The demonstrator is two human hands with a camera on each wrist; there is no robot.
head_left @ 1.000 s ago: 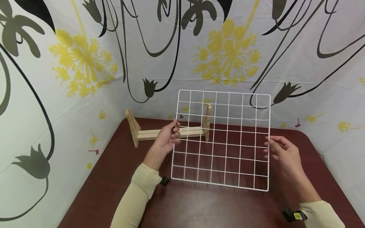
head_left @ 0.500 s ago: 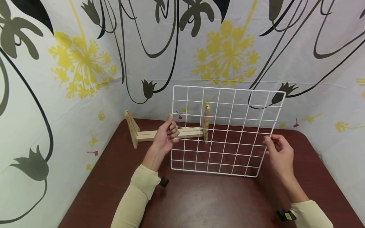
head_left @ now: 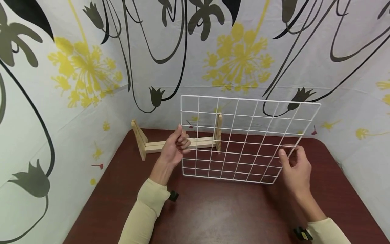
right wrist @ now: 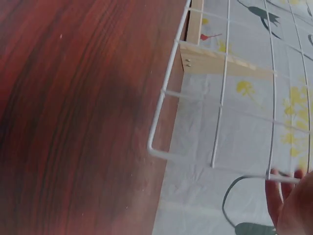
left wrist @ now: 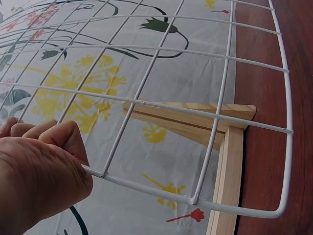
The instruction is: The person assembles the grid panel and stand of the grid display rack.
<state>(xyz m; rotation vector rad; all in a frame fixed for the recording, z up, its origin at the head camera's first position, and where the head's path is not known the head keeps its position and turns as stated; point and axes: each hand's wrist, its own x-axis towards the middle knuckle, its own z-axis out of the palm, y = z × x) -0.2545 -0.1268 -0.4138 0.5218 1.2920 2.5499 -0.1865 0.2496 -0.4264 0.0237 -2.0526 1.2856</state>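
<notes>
A white wire grid panel [head_left: 248, 130] is held up in front of the person, tilted with its top leaning away. My left hand [head_left: 175, 146] grips its left edge, fingers curled round the wire; the left wrist view shows this hand [left wrist: 44, 171] with knuckles bent at the rim. On the opposite edge, my right hand [head_left: 296, 167] holds the wire between thumb and fingers, the fingers partly behind the grid. Only some of the right fingers [right wrist: 275, 196] show in the right wrist view. Behind the panel stands a pale wooden stand [head_left: 153, 147] with two uprights joined by a crossbar.
The dark red-brown table [head_left: 219, 210] lies under the hands and the panel. A light cloth [head_left: 170, 76] printed with flowers hangs behind and along the sides of the table. The stand sits near the table's back left corner.
The panel has turned and tipped: its top right corner has swung right and its bottom edge has risen in view. The right hand's thumb has shifted on the edge; the left hand keeps its grip.
</notes>
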